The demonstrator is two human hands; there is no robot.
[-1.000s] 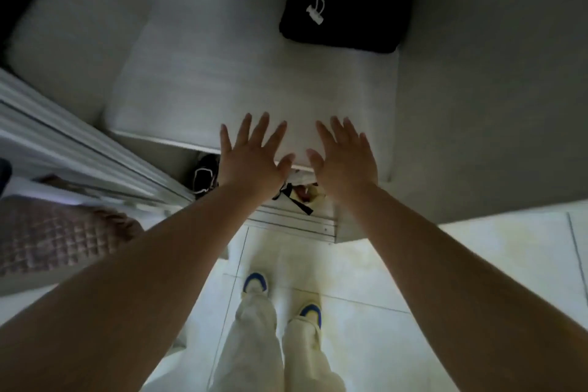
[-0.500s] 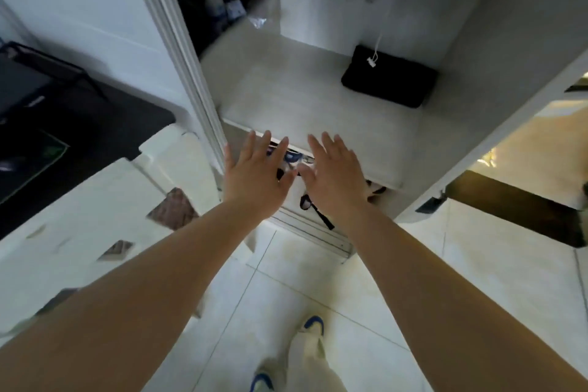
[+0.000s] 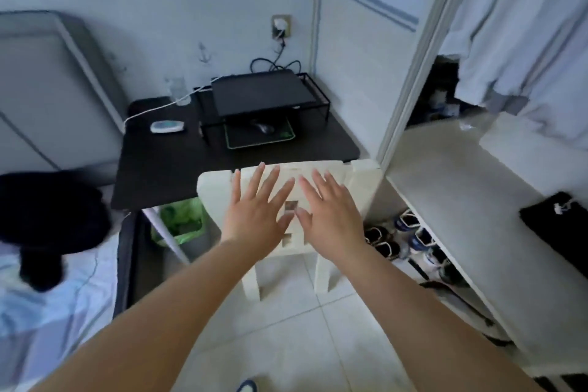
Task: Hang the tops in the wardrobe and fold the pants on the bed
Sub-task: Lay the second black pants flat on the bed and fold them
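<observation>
Two empty hands, fingers spread flat.
Left hand and right hand hover above a stool; soft, light tops hang at two o'clock, pants unseen; grip shoulders, probably.

The view has been swung left from the wardrobe shelf, so that both spread, empty hands are now seen over a cream stool before a black counter.
</observation>
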